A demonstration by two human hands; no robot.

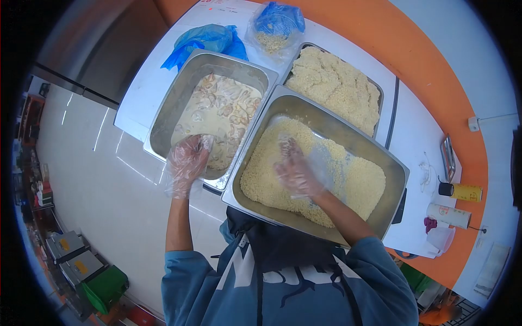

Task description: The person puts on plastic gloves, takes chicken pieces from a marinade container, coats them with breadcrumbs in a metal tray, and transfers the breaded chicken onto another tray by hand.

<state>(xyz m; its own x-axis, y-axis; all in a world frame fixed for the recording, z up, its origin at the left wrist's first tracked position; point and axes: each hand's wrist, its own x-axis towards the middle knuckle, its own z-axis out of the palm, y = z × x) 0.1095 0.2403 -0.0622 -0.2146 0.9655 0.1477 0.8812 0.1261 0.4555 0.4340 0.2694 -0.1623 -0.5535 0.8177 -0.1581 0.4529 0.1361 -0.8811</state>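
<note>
My left hand [187,158], in a clear plastic glove, is at the near left rim of a deep steel pan [162,127]. Its fingers curl inward over the batter; whatever they may hold is hidden. Pale, creamy batter with battered pieces [223,106], perhaps meat, covers the pan's bottom. My right hand [295,169], also gloved, rests on pale yellow crumbs [261,168] in a second deep steel pan [389,163]. The right fingers are stretched out and lie on the crumbs, with crumbs stuck to the glove. The two pans stand side by side.
Behind the crumb pan sits a tray [382,100] heaped with crumb-coated food [334,81]. A blue plastic bag [204,43] and a clear bag with crumbs [272,41] lie at the back. A yellow roll [466,192] and white roll [448,215] are at the right.
</note>
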